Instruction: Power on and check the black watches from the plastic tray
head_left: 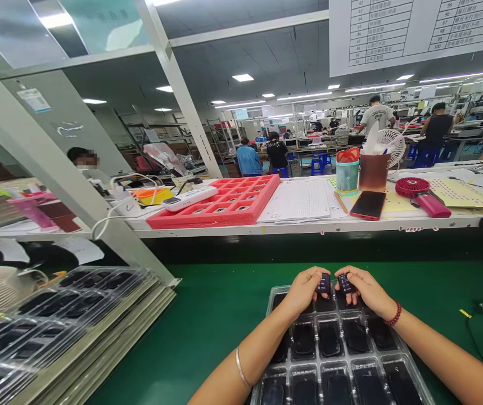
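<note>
My left hand (305, 289) is closed around a small black smartwatch body (324, 284) whose lit screen shows lines of white text. A second smartwatch body (345, 283), its screen lit with a similar list, sits in the fingers of my right hand (365, 289). Both hands hover over the far rows of a clear plastic tray (317, 365), the two watches side by side with a narrow gap between them. Dark watch bodies (329, 339) lie in the tray's compartments. My wrists and fingers cover part of the back row.
On the left are stacked trays (110, 332) with dark watches. A shelf (233, 229) runs behind the green mat (182, 337), bearing a red foam tray (249, 211), papers (298, 199), a phone (368, 205) and a handheld fan (433, 205). A cable (475, 337) lies at right. People work farther back.
</note>
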`<state>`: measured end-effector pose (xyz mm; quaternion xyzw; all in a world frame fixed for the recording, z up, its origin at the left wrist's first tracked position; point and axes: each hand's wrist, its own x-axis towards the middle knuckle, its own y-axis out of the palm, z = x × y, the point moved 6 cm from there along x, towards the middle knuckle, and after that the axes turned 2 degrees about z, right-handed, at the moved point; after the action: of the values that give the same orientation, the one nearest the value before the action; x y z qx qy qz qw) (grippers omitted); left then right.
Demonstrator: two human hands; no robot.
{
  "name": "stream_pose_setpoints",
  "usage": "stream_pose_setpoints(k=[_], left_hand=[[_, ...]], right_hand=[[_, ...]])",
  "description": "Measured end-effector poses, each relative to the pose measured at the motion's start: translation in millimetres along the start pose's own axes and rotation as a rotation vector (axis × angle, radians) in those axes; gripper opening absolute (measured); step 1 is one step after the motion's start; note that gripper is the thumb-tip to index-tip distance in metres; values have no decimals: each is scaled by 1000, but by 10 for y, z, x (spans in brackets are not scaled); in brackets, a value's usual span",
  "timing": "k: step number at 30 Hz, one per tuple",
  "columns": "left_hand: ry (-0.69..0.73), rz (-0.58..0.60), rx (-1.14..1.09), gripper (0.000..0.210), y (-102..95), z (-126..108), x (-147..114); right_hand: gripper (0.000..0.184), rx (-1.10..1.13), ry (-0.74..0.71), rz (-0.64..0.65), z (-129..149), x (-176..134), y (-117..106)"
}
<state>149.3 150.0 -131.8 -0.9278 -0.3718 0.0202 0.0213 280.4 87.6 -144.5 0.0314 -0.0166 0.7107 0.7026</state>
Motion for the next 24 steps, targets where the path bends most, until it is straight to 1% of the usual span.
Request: stream_pose_setpoints(k=[2, 4, 5, 8, 11, 14, 16, 24], left_hand=[[2, -15, -5, 32, -12, 2, 2], [18, -15, -19, 38, -10, -5, -3], [27, -8, -33, 41, -4, -10, -8], [44, 9, -71, 41, 14, -28, -25], [31, -9, -48, 44, 8, -44, -39], [17, 2, -28, 31, 16, -62, -42], [16, 22, -32, 23, 30, -76, -40], [14, 26, -49, 20, 58, -110, -49]], right_hand=[[34, 14, -4, -7, -3, 5, -10], [32, -10, -39, -14, 15, 5, -9], [34, -25, -54, -14, 26, 3, -3], [39, -49, -71, -4, 50, -9, 20], [36, -56, -69, 1, 70, -17, 25], [29, -64, -58, -1, 63, -11, 10], [27, -70, -50, 4, 46, -3, 4], [25, -80, -44, 29, 26, 5, 25]])
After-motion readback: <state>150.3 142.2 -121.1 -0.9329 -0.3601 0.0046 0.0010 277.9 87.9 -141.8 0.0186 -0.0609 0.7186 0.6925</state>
